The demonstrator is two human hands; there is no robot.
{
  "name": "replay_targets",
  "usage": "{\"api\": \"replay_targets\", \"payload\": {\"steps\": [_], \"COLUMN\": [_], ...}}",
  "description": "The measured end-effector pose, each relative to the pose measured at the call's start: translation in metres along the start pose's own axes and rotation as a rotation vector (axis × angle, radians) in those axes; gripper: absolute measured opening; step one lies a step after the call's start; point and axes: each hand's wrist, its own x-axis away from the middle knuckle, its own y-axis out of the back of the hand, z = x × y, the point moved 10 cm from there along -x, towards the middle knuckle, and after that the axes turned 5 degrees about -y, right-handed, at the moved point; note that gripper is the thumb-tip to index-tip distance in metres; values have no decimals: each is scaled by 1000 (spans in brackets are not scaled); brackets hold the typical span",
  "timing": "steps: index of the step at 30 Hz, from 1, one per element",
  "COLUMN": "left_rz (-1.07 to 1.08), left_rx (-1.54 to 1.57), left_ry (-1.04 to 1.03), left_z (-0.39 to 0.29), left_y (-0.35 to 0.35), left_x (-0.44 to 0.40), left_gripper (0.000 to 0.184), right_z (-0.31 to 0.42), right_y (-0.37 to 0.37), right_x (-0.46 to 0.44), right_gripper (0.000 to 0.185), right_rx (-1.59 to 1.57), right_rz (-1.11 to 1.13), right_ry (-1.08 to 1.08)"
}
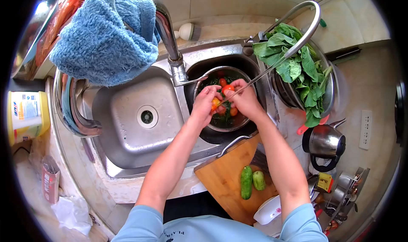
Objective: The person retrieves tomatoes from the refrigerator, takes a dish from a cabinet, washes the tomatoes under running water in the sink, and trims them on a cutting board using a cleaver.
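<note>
A metal bowl (230,128) stands in the right sink basin, holding water, dark green leaves and several tomatoes. Over it, my left hand (207,102) has its fingers closed round an orange-yellow tomato (215,104). My right hand (243,98) is beside it, fingers closed on a red tomato (228,89). Both hands are close together above the bowl. A smaller red tomato (222,82) lies behind them in the bowl, and another (233,111) shows below my right hand. The thin curved metal tube (293,50) passes in front of my right fingers.
Blue towel (106,38) hangs over the faucet (176,67) at upper left. Left basin (123,110) has a drain. Leafy greens (304,67) fill a pot at right, near a kettle (325,142). Two cucumbers (246,182) lie on a cutting board (221,178) below the sink.
</note>
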Motion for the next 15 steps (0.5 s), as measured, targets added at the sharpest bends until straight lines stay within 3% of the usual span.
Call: {"api": "replay_targets", "payload": {"steps": [3,4,6,9,14,15], "left_rz": [92,122,128,157,440,364], "left_rx": [-127,-130,-65,36,452,424], "left_ry": [32,-26,24,148,276,228], "left_z": [-16,-20,-15,-17,-10,-11], "left_y": [-42,-47,-47,-49,-64,-52], "left_x": [19,16,14,22,34,30], "left_gripper": [45,52,51,45,43,42], "right_z": [17,21,29,34,33,27], "right_y": [-1,-3,-4,-3,-7,3], "right_x": [24,30,38,40,44,38], "right_gripper": [26,24,20,17,14,17], "right_rx": [275,165,-52,-62,-194,-99], "right_rz": [-135,-143,-160,-108,69,1], "right_ry": [140,178,254,380,262,282]}}
